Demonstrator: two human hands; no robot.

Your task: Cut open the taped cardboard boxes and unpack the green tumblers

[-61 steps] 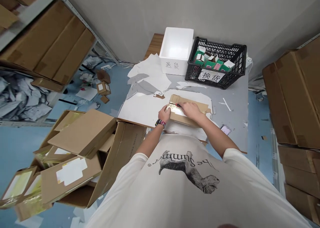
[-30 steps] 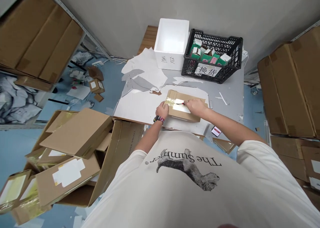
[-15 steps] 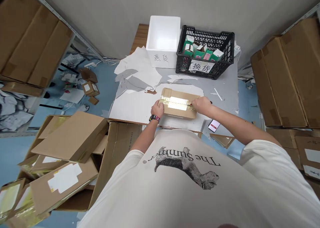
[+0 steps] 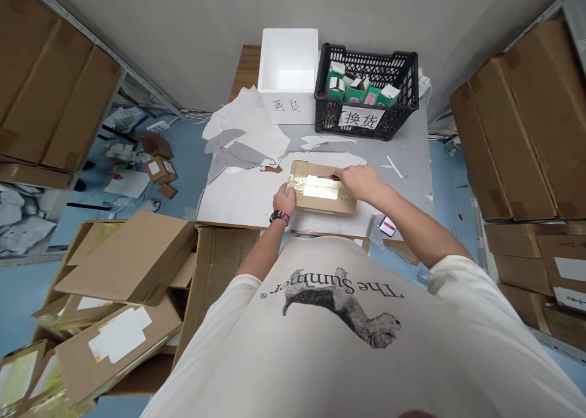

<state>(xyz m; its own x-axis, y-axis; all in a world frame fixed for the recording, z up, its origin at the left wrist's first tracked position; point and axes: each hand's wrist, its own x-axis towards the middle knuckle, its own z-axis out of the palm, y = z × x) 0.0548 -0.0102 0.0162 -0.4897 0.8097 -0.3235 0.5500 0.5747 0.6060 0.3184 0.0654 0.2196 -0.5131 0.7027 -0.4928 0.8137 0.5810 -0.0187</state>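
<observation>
A small brown cardboard box lies on the white-covered table, with shiny tape and a white label on its top. At the box's left end, my left hand grips the edge and corner. My right hand is closed over the upper right part of the box, holding a small cutter with a red part. Its thin tip points left over the label. Most of the cutter is hidden in my fingers.
Behind the box stand a white foam bin and a black crate of green-white boxes. A phone lies at the table's right front edge. Lower left, a large carton holds several cardboard boxes.
My right hand has moved left and slightly up over the box with the cutter, from the box's right end towards the label. My left hand still grips the left end.
</observation>
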